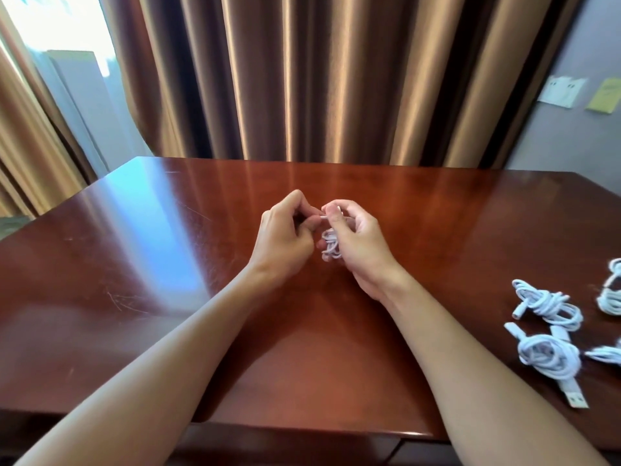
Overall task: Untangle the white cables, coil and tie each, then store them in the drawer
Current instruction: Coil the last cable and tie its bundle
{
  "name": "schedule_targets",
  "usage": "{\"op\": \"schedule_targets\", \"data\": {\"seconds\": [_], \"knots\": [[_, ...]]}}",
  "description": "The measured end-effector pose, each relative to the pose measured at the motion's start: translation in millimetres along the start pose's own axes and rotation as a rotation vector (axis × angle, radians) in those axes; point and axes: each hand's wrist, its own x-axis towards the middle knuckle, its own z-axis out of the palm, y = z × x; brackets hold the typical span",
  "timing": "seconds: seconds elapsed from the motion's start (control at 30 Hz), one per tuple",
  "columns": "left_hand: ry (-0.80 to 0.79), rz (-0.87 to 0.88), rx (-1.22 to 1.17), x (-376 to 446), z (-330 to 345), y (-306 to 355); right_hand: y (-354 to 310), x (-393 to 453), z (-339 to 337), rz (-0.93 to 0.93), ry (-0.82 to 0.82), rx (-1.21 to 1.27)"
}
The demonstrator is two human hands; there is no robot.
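While a small white cable bundle (pixel 331 245) hangs above the middle of the reddish wooden surface (pixel 168 264), we see it caught in the curled fingers of the right hand (pixel 358 242), with the loops dropping below the thumb. The left hand (pixel 285 230), just beside it, pinches a short taut strand (pixel 323 217) running from the bundle between the two hands. Counting outward, we find four more white coiled cables at the right edge of the surface: two whole ones (pixel 547 306) (pixel 547 359) near each other, and two cut off by the frame (pixel 610 292) (pixel 605 354). Brown curtains (pixel 319 79) hang behind.
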Motion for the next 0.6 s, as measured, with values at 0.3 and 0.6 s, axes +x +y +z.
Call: {"op": "schedule_targets", "data": {"seconds": [0.3,0.6], "knots": [[0.12,-0.207,-0.21,2,9,3,-2,8,-13,-0.006,0.133,-0.049],[-0.006,-0.229,-0.381,-2,6,13,-15,-10,-49,-0.064,0.099,-0.345]]}}
